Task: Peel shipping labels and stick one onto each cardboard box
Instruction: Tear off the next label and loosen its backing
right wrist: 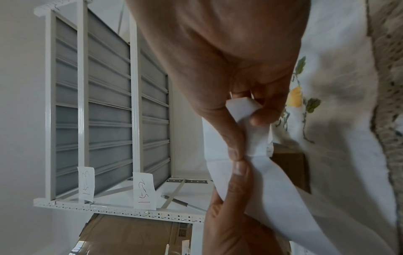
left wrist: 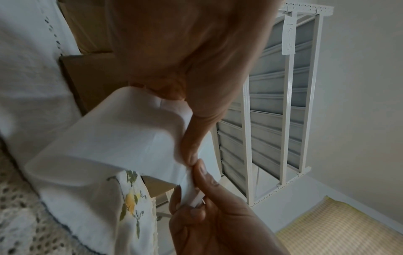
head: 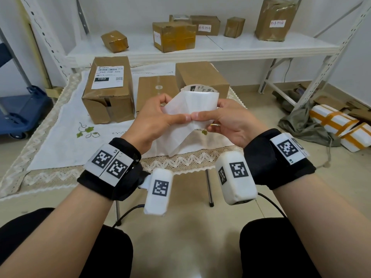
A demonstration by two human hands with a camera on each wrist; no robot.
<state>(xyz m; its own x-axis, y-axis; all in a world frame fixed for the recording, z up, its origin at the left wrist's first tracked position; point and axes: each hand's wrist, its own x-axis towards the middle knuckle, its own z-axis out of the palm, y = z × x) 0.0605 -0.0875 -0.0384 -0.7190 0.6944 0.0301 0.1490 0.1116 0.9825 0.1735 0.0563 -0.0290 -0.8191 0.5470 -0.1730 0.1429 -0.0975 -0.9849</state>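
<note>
Above table (head: 50,141), both hands' grips pinch label sheet (head: 190,109).

We see white walls (head: 140,9) and a pale beige tiled floor (head: 186,233). A white metal shelving rack (head: 220,47) stands against the far wall. In front of it a low table wears a lace-edged embroidered cloth (head: 60,141). A blue trolley (head: 18,109) sits at the left.
</note>
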